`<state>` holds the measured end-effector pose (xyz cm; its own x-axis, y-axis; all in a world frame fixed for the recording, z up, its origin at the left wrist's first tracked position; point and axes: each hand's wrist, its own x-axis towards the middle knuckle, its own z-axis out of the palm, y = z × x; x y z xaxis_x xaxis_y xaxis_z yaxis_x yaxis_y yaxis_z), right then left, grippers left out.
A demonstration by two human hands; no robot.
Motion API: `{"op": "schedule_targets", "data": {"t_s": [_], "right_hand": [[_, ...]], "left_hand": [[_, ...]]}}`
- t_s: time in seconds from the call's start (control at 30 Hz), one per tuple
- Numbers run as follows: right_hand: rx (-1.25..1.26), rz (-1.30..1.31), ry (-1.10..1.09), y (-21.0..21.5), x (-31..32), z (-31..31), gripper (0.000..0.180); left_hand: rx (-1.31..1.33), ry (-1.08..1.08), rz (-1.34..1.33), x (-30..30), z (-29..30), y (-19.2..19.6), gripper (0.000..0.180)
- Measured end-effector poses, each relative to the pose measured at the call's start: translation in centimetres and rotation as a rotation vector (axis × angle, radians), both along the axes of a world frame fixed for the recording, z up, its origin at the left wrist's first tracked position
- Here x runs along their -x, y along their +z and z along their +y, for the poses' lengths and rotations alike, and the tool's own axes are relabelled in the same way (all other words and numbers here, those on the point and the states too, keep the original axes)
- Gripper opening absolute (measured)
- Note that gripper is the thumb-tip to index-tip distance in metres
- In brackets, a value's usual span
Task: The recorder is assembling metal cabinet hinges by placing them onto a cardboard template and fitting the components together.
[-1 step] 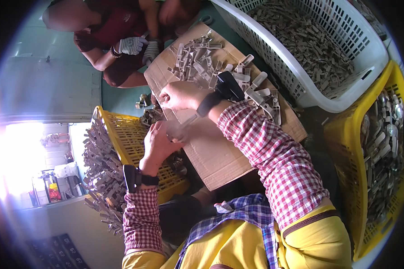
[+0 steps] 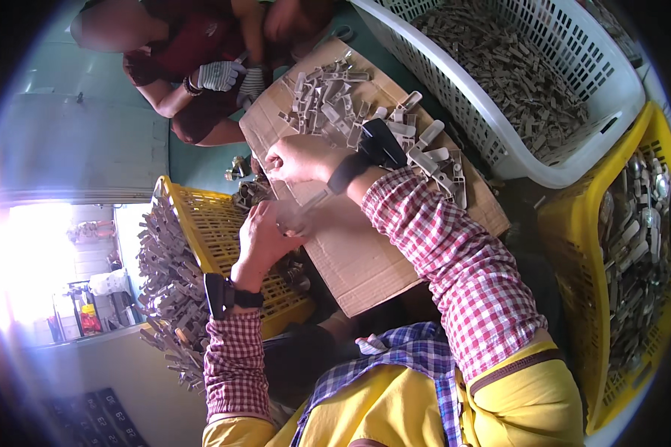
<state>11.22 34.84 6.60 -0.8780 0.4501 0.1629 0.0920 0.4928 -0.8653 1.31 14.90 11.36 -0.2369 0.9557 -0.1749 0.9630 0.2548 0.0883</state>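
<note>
My left hand (image 2: 263, 240) is closed round a small metal part (image 2: 314, 202), whose flat end sticks out over the cardboard; blur hides its exact shape. Just beyond it, my right hand (image 2: 306, 159) hovers above the cardboard sheet (image 2: 358, 272) with its fingers curled. Anything inside those fingers is hidden from sight. Past my right hand and wrist lies a loose pile of grey metal clip-like pieces (image 2: 335, 108). More of these flat, bent pieces (image 2: 432, 160) are spread along the cardboard's right side.
Left of the cardboard stands a yellow basket (image 2: 216, 223) beside heaped metal pieces (image 2: 173, 290). At the far right are a white basket (image 2: 455, 97) of small parts and a yellow basket (image 2: 585, 216) of shiny pieces. Across from me sits a person wearing striped gloves (image 2: 220, 75).
</note>
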Motion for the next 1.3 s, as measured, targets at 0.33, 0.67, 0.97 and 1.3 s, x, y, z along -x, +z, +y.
{"op": "schedule_targets", "data": {"t_s": [0.33, 0.67, 0.97, 1.3], "right_hand": [[0.030, 0.024, 0.079, 1.2, -0.8, 0.5, 0.048], [-0.510, -0.040, 0.163, -2.4, 0.2, -6.3, 0.081], [-0.226, -0.176, 0.329, -0.8, 4.6, -3.1, 0.060], [0.198, -0.264, 0.447, -0.1, 10.0, 1.6, 0.084]], "left_hand": [[0.115, 0.012, -0.166, 2.4, 2.7, 1.1, 0.064], [0.454, 0.044, -0.545, 8.1, 5.2, 1.0, 0.065], [-0.300, -0.119, -0.233, 10.9, 1.8, 2.0, 0.066], [-0.123, -0.053, -0.328, 13.0, 2.3, 2.1, 0.068]]}}
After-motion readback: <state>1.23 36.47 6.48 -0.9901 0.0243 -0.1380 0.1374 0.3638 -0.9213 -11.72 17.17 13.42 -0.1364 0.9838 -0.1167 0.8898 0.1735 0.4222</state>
